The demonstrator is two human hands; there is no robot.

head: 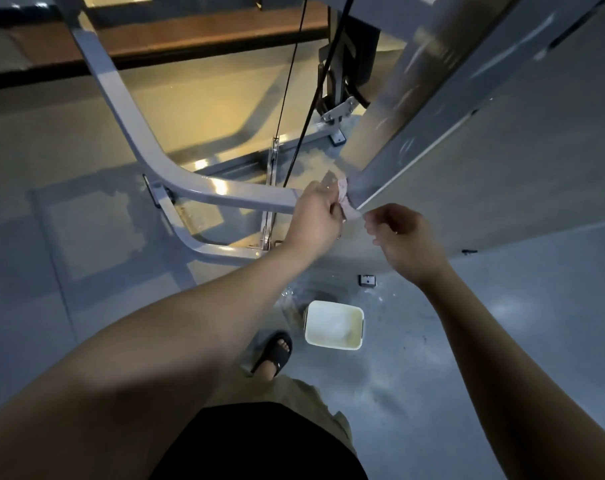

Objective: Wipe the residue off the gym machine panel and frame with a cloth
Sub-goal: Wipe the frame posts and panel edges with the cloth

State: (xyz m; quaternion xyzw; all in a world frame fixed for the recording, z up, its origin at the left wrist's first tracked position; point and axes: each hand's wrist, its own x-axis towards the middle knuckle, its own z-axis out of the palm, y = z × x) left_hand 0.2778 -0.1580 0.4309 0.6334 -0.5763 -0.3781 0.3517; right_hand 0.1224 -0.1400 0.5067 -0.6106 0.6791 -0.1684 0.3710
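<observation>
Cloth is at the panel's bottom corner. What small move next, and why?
Probably slide the cloth, gripped by the left hand, upward along the panel from that corner: pale streaks show on the panel above it. The right hand hovers beside the cloth; whether it touches it is unclear.

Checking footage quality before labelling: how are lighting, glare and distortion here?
Head view: dim and bluish, a warm yellow patch on the floor; bright glare spots on the frame; wide-angle distortion stretches the forearms; the cloth in the left hand looks slightly blurred.
</observation>
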